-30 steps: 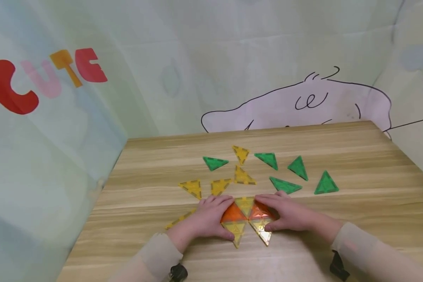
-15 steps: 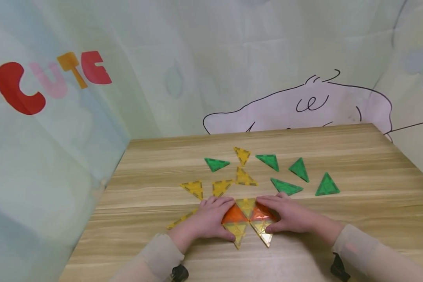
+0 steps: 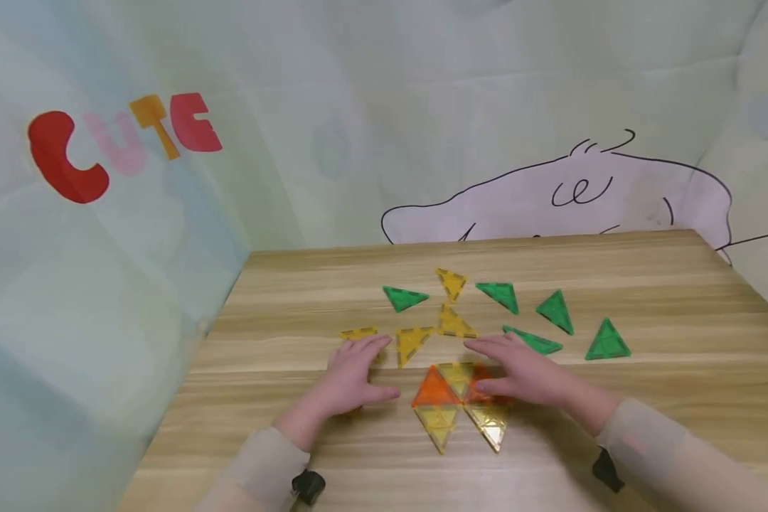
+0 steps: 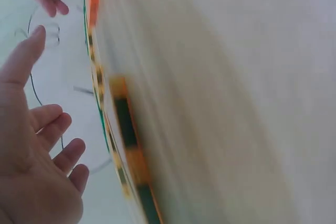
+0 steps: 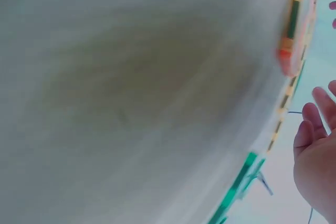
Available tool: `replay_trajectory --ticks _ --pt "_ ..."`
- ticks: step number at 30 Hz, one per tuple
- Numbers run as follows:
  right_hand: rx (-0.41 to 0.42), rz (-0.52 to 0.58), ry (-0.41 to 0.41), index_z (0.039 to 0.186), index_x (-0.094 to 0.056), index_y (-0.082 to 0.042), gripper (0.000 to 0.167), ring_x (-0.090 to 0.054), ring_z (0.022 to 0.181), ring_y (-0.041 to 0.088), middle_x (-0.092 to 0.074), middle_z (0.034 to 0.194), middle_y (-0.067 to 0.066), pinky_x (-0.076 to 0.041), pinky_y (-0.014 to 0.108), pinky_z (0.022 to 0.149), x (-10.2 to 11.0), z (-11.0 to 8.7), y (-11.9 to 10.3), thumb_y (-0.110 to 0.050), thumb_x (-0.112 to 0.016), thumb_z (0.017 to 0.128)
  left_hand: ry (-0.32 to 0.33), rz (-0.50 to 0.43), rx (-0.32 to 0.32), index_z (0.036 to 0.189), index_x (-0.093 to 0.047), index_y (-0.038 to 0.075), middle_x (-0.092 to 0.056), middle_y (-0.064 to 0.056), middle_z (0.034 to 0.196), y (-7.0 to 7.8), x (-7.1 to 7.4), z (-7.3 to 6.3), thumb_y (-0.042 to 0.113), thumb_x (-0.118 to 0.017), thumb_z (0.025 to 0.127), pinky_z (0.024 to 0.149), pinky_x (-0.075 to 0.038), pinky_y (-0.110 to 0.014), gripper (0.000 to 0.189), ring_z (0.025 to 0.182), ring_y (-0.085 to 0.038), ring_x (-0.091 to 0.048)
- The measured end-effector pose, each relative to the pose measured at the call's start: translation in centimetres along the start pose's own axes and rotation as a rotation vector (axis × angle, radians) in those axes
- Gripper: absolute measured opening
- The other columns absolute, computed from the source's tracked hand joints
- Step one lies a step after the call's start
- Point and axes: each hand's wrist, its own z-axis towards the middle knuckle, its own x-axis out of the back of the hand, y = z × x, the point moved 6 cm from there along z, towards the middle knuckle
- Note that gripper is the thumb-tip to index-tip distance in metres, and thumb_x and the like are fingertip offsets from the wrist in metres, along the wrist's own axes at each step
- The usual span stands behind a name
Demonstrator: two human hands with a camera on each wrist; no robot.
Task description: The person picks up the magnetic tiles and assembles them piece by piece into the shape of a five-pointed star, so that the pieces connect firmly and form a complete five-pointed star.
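Observation:
Magnetic triangle tiles lie joined in a fan at the table's front: a left orange tile [image 3: 436, 391], a top yellow tile [image 3: 456, 375], two lower yellow tiles [image 3: 438, 424], and a right orange tile partly hidden. My left hand [image 3: 352, 378] is off to the left of the fan, fingers spread and holding nothing, in front of a partly covered yellow tile [image 3: 358, 332]. Over the right side of the fan is my right hand [image 3: 528, 371], its thumb covering part of the right orange tile. In the left wrist view, the left hand [image 4: 37, 145] is loosely open above the table.
Behind the fan lie loose yellow tiles [image 3: 412, 343] and several green tiles [image 3: 555, 311]. A printed cloth [image 3: 333, 128] hangs behind and left of the wooden table [image 3: 653, 427]. In the right wrist view, a green tile's edge [image 5: 231, 190] appears blurred.
My left hand has let go of the fan's left side and moved left. My right hand has lifted slightly off the right side. The fan keeps its shape; the head view has shifted.

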Motion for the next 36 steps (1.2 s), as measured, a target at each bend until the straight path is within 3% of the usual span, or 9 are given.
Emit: replay_trajectory --ticks 6,11,16,22,29,36 --pt "0.068 -0.061 -0.005 0.134 -0.052 -0.007 0.048 -0.043 0.123 0.034 -0.052 0.132 0.011 -0.026 0.054 0.104 0.3 4.0 -1.6 -0.029 -0.061 0.091 0.069 0.028 0.055 0.139 -0.044 0.010 -0.043 -0.008 0.142 -2.7 1.4 0.6 0.043 -0.070 0.080 0.100 -0.025 -0.056 0.073 0.127 -0.035 -0.035" --pt "0.141 -0.084 -0.059 0.134 -0.052 -0.007 0.049 -0.044 0.124 0.031 -0.053 0.133 0.010 -0.022 0.053 0.106 0.1 7.0 -2.6 -0.027 -0.063 0.090 0.026 0.001 0.044 0.142 -0.040 0.012 -0.038 -0.007 0.145 -4.1 1.8 1.3 0.044 -0.069 0.081 0.103 -0.021 -0.056 0.075 0.130 -0.035 -0.032" --pt "0.189 -0.096 -0.117 0.133 -0.052 -0.006 0.049 -0.045 0.124 0.026 -0.053 0.134 0.007 -0.025 0.049 0.105 -0.3 9.3 -3.2 -0.025 -0.064 0.089 0.000 -0.033 0.030 0.139 -0.046 0.016 -0.041 -0.003 0.144 -5.0 2.1 1.8 0.037 -0.068 0.084 0.102 -0.022 -0.053 0.063 0.128 -0.032 -0.033" --pt "0.109 -0.124 -0.182 0.134 -0.053 -0.012 0.046 -0.043 0.123 0.025 -0.051 0.136 0.003 -0.031 0.044 0.102 -1.3 11.0 -3.2 -0.024 -0.062 0.091 -0.016 -0.022 0.028 0.136 -0.050 0.018 -0.044 -0.001 0.142 -6.0 2.2 1.8 0.031 -0.064 0.088 0.105 -0.020 -0.051 0.053 0.129 -0.030 -0.034" --pt "0.115 -0.185 -0.225 0.128 -0.056 -0.005 0.041 -0.046 0.122 0.030 -0.052 0.132 0.012 -0.034 0.045 0.103 -2.4 11.4 -3.0 -0.021 -0.061 0.091 -0.025 -0.029 0.041 0.134 -0.052 0.009 -0.048 -0.010 0.138 -6.9 2.2 1.2 0.031 -0.062 0.088 0.108 -0.021 -0.050 0.052 0.129 -0.032 -0.037" --pt "0.000 -0.202 -0.169 0.108 -0.065 -0.005 0.027 -0.057 0.092 0.019 -0.060 0.104 0.006 -0.047 0.035 0.084 -2.3 11.4 -2.7 -0.019 -0.068 0.086 0.020 -0.119 0.080 0.129 -0.054 0.001 -0.053 -0.015 0.130 -7.2 2.2 0.8 0.028 -0.061 0.089 0.101 -0.035 -0.046 0.049 0.121 -0.031 -0.047"
